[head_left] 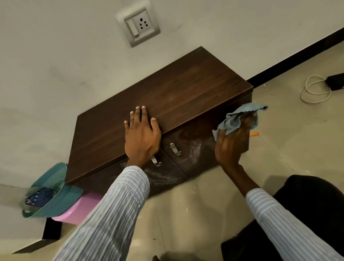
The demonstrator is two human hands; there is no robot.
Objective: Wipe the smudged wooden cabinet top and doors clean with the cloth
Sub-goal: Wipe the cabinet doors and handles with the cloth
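A low dark wooden cabinet (162, 103) stands on the tiled floor (296, 145) against a pale wall (47, 56), with a grey socket plate (138, 25) on the wall above it. To the left of the cabinet a teal mesh basket (52, 193) sits on a pink plastic thing (80, 207); a dark printed item (40, 197) lies inside the basket. Far right on the floor, a white cord (314, 90) loops beside a black box (339, 80), and a small orange scrap (254, 134) lies just past the cabinet's right end. The person's dark-clad knee (316, 213) fills the near right corner.

The left hand (141, 135) lies flat on the cabinet's top near its front edge, fingers (143, 113) spread wide and holding nothing; its wrist and striped sleeve (104, 216) cross in front of the left door and partly hide one metal handle (156, 161). A second metal handle (175, 149) shows on the right door.

The right hand (231, 142) is pressed against the right door near the cabinet's right end, its fingers closed on a crumpled blue-grey cloth (238, 118). The cloth bunches above and around the fingertips, its loose edge reaching past the cabinet's right corner; this part is blurred.

The top is smooth, flat, dark-grained wood. The doors (191, 149) carry pale chalky smears (195, 147), on the right door between the handle and the right hand and on the left door below the sleeve.
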